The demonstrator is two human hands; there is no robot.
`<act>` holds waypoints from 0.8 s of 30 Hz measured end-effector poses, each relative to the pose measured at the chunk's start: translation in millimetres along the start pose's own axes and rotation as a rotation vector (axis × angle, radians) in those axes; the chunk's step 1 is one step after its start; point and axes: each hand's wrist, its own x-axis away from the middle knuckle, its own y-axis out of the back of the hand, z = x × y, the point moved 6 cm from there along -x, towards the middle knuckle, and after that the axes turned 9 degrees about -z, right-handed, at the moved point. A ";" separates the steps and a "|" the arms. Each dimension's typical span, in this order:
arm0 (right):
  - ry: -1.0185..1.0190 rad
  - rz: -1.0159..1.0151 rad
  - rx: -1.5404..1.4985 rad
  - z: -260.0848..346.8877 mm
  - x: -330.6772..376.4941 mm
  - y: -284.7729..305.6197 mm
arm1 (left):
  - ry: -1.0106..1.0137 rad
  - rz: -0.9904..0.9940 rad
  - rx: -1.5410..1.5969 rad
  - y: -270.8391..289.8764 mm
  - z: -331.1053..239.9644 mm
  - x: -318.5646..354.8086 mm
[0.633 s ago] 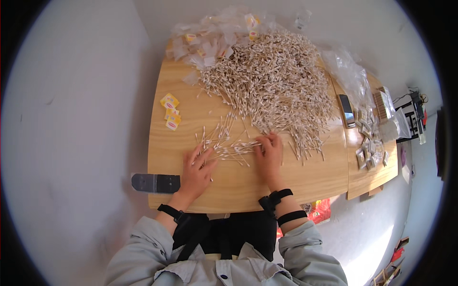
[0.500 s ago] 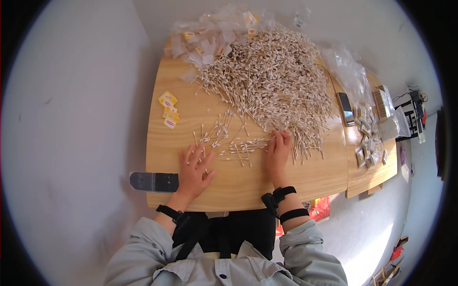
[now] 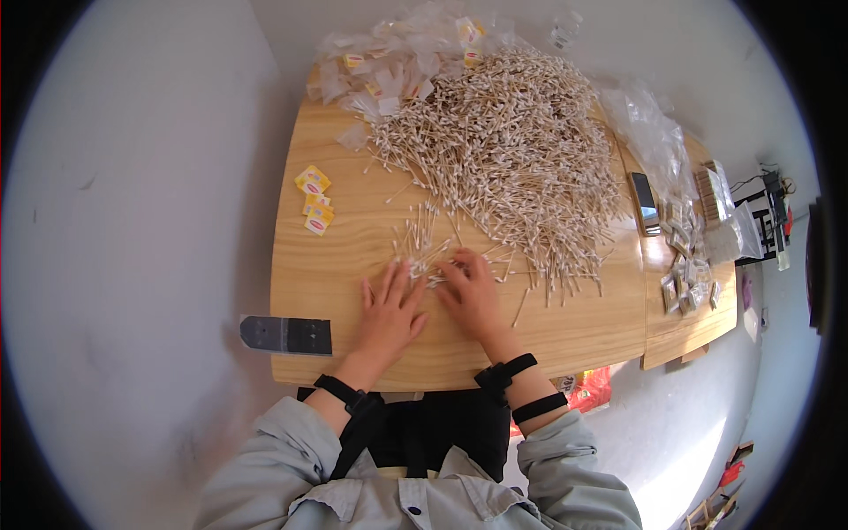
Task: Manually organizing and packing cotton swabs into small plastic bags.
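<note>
A great heap of cotton swabs (image 3: 521, 150) covers the far middle of the wooden table. In front of it lies a small loose bunch of swabs (image 3: 422, 237). My left hand (image 3: 389, 305) rests at the near left of this bunch, fingers spread, the tips touching swabs. My right hand (image 3: 468, 287) is at the bunch's right side, its fingers bent over some swabs; whether any are gripped is hidden under the hand. Both hands lie close together, low on the tabletop.
Yellow-and-white cards (image 3: 315, 201) lie at the left. A dark flat strip (image 3: 285, 336) juts over the left edge. Clear plastic bags (image 3: 371, 66) fill the far left corner. A phone (image 3: 645, 203), a large clear bag (image 3: 649, 132) and several small packs (image 3: 685, 287) are at the right.
My right hand has moved left, drawing loose swabs toward the left hand. My left hand has shifted right and slightly up. The loose swabs are now bunched closer between them.
</note>
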 end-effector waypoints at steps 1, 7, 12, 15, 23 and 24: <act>-0.022 -0.042 -0.033 -13.3 -0.4 5.5 | -0.004 -0.001 0.008 -2.7 -2.5 -1.9; -0.084 -0.287 0.293 -51.4 -17.9 35.8 | -0.082 -0.062 0.004 -14.5 6.4 9.0; -0.140 -0.343 0.240 -19.4 -46.4 10.0 | 0.245 -0.176 0.030 12.6 11.3 25.3; -0.152 -0.290 0.200 4.9 -55.3 -17.3 | 0.213 -0.130 -0.050 9.3 8.0 28.7; -0.019 -0.186 0.062 8.4 -26.5 -27.4 | 0.120 -0.110 0.019 -0.1 19.9 9.3; -0.011 -0.176 0.008 8.6 -21.9 -20.9 | 0.085 -0.159 0.045 2.1 20.6 6.9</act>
